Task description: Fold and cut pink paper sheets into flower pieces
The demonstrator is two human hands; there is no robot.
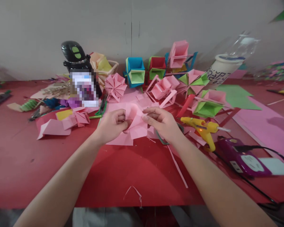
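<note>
A pink sheet of paper (pixel 139 126), partly curled and folded, is held up between my two hands over the red table. My left hand (pixel 112 123) pinches its left edge between thumb and curled fingers. At the upper right edge, my right hand (pixel 161 121) grips the same paper with thumb and fingertips. More flat pink paper (pixel 120 139) lies beneath it. Under my right hand a dark grey-green ring-shaped object (pixel 162 140) is partly hidden. Green-handled scissors (pixel 101 108) rest just beyond my left hand.
Folded paper models (pixel 135 71) line the back by the wall. A yellow glue gun (pixel 203 127) with a lit orange light and a purple power strip (pixel 245 157) with black cables sit at right. A phone (pixel 86 90) leans on a black figure-shaped holder (pixel 73 52). Pink paper strips (pixel 178 167) lie in front.
</note>
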